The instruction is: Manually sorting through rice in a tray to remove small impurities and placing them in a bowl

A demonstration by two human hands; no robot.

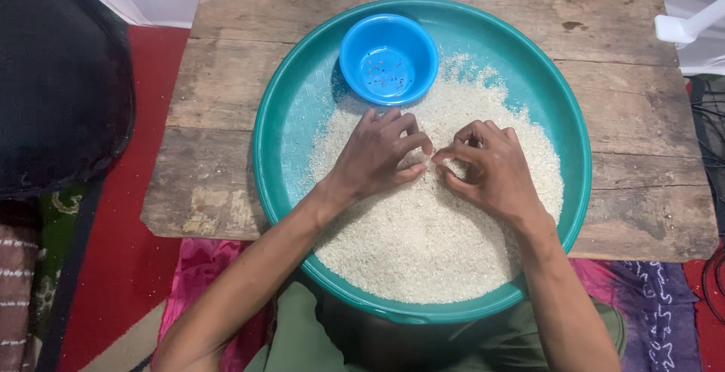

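You had one teal basin (281,168) of rice (423,243), one small blue bowl (388,58), one wooden bench (226,77), and two hands.

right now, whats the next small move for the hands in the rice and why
Probably pinch out the speck between the fingertips and drop it in the blue bowl. Both the left hand and right hand meet on the rice, and the bowl already holds a few dark bits.
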